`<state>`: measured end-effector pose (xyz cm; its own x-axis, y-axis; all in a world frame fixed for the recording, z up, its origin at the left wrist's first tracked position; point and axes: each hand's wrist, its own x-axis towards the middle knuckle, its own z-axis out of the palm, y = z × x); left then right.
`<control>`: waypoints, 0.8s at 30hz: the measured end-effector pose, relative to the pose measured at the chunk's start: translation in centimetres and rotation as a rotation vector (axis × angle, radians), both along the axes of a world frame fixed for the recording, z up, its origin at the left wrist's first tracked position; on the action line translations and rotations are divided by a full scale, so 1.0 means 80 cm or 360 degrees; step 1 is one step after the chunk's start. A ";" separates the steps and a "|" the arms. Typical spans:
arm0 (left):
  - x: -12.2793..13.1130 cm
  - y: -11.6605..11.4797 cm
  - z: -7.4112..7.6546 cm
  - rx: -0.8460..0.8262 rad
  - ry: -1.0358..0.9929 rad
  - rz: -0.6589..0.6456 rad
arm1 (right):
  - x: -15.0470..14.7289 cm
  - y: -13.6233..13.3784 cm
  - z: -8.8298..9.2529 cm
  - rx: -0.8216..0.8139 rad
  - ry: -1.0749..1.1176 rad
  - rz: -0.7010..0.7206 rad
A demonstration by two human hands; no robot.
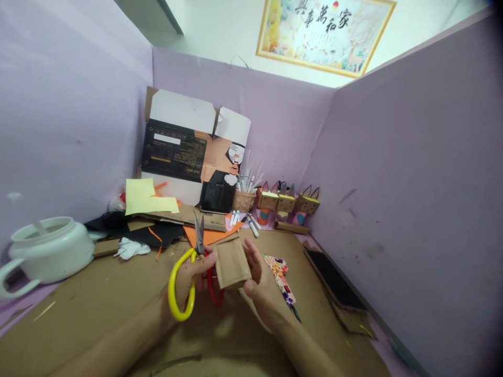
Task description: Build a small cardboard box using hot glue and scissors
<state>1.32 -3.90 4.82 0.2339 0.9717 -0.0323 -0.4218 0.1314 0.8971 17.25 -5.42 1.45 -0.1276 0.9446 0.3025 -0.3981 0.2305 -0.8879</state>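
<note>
A small brown cardboard box (234, 263) is held up in the middle of the view, above the work surface. My right hand (268, 293) grips it from the right side, thumb at its lower corner and fingers behind it. My left hand (192, 273) is closed around scissors (182, 315) with one yellow and one red handle loop. Their blades point up and stand slightly apart. The left thumb also touches the left edge of the box; its other fingers are partly hidden.
Brown cardboard (129, 309) covers the table. A white mug (55, 251) stands left, a phone (336, 277) lies right. Behind are a flattened carton (176, 152), a pen basket (244, 201), several eared cardboard figures (286, 203), markers (251, 225) and a patterned piece (280, 269).
</note>
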 end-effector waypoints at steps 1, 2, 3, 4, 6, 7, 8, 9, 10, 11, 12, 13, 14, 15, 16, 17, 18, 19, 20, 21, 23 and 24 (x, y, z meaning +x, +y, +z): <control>0.000 0.002 -0.004 0.0026 0.0006 0.0066 | 0.000 0.000 0.000 0.0009 -0.0009 -0.0007; -0.001 0.005 -0.008 0.0053 0.0020 0.0140 | 0.000 0.000 0.000 0.0018 -0.0039 0.0001; -0.001 0.007 -0.014 0.0089 0.0056 0.0224 | 0.000 0.000 0.000 0.0026 -0.0096 0.0021; -0.002 0.010 -0.020 0.0126 0.0105 0.0309 | 0.001 0.000 0.000 0.0034 -0.0167 0.0032; -0.003 0.013 -0.031 0.0206 0.0246 0.0422 | 0.002 -0.001 0.000 0.0036 -0.0314 -0.0008; -0.003 0.014 -0.035 0.0243 0.0313 0.0446 | 0.002 -0.002 0.000 0.0022 -0.0369 -0.0049; -0.003 0.014 -0.039 0.0277 0.0365 0.0440 | 0.003 -0.002 0.001 -0.0002 -0.0397 -0.0081; -0.003 0.013 -0.040 0.0301 0.0399 0.0396 | 0.003 -0.002 0.002 -0.0037 -0.0389 -0.0093; -0.003 0.012 -0.041 0.0307 0.0417 0.0331 | 0.003 -0.002 0.003 -0.0077 -0.0351 -0.0085; -0.002 0.011 -0.040 0.0295 0.0422 0.0255 | 0.003 -0.002 0.006 -0.0119 -0.0289 -0.0069; -0.003 0.010 -0.037 0.0273 0.0415 0.0193 | 0.003 -0.002 0.008 -0.0161 -0.0211 -0.0054; -0.004 0.010 -0.034 0.0250 0.0409 0.0146 | 0.002 -0.002 0.012 -0.0204 -0.0130 -0.0044; -0.005 0.010 -0.031 0.0234 0.0396 0.0133 | 0.002 -0.001 0.015 -0.0245 -0.0059 -0.0039; -0.007 0.011 -0.027 0.0210 0.0381 0.0145 | 0.001 -0.001 0.018 -0.0285 -0.0011 -0.0032; -0.010 0.013 -0.022 0.0173 0.0365 0.0157 | 0.000 -0.001 0.021 -0.0318 0.0017 -0.0028; -0.012 0.015 -0.018 0.0119 0.0342 0.0161 | -0.001 -0.001 0.023 -0.0343 0.0028 -0.0021; -0.014 0.016 -0.014 0.0045 0.0316 0.0153 | -0.001 -0.001 0.025 -0.0361 0.0028 -0.0012; -0.016 0.017 -0.010 -0.0036 0.0291 0.0133 | -0.001 -0.002 0.025 -0.0374 0.0020 -0.0003; -0.017 0.018 -0.007 -0.0105 0.0276 0.0101 | -0.001 -0.002 0.025 -0.0385 0.0008 0.0007; -0.017 0.017 -0.005 -0.0151 0.0274 0.0065 | 0.000 -0.002 0.025 -0.0394 -0.0006 0.0016; -0.016 0.015 -0.001 -0.0168 0.0297 0.0016 | 0.001 -0.002 0.022 -0.0404 -0.0026 0.0026; -0.015 0.013 0.000 -0.0158 0.0319 0.0007 | 0.001 -0.002 0.021 -0.0402 -0.0032 0.0022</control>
<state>0.15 -2.83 4.81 0.2087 0.9625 -0.1734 -0.2374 0.2218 0.9457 17.33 -5.58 3.12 -0.1446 0.9880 0.0543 -0.3815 -0.0051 -0.9243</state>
